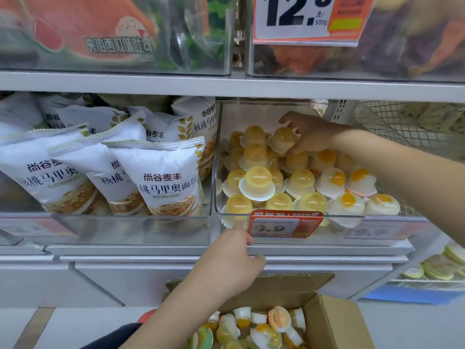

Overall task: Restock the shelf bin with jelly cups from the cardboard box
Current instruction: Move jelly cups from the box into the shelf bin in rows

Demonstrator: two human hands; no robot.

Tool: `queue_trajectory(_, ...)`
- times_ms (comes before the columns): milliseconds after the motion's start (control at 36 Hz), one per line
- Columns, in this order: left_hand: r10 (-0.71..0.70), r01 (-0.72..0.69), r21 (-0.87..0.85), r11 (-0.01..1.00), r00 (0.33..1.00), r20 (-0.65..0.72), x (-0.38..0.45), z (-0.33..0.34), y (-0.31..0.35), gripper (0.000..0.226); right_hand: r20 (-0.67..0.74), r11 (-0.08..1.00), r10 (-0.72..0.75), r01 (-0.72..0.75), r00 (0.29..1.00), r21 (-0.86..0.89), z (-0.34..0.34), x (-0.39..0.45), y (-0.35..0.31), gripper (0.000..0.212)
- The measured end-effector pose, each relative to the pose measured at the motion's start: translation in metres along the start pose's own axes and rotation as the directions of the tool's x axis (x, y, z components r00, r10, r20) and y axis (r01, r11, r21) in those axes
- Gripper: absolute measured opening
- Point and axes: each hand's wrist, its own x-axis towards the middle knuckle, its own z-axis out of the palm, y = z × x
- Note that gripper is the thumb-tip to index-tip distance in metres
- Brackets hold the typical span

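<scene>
My right hand (310, 133) reaches deep into the shelf bin (218, 157), fingers curled around a jelly cup (283, 140) atop the heap. My left hand (232, 258) rests at the shelf edge, fingers bent, holding nothing I can see. The cardboard box (334, 321) sits below. Set carelessly, that top cup may slide and topple others.

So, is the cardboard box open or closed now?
Open: the cardboard box has its flaps folded back, and loose jelly cups show inside.
</scene>
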Motion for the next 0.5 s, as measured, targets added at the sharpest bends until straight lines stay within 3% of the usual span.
queue_trajectory(167,0.027,-0.027,-0.01,1.0,1.0,0.004,-0.008,0.004,-0.013,0.021,-0.274,0.992,-0.006,0.04,0.962,0.119,0.0,-0.089,-0.003,0.05)
queue_trajectory(333,0.008,-0.011,0.058,0.998,0.999,0.046,-0.016,0.039,-0.035,0.023,-0.541,0.934,-0.008,0.199,0.841,0.296,0.043,-0.213,-0.008,0.023)
queue_trajectory(417,-0.008,-0.004,0.118,0.993,0.995,0.102,-0.018,0.069,-0.054,0.027,-0.512,0.899,0.035,0.197,0.858,0.391,0.085,-0.256,-0.005,0.021)
queue_trajectory(500,-0.054,0.019,0.201,0.979,0.984,0.169,-0.019,0.104,-0.083,0.027,-0.306,0.876,0.054,0.102,0.951,0.471,0.142,-0.281,0.0,0.026)
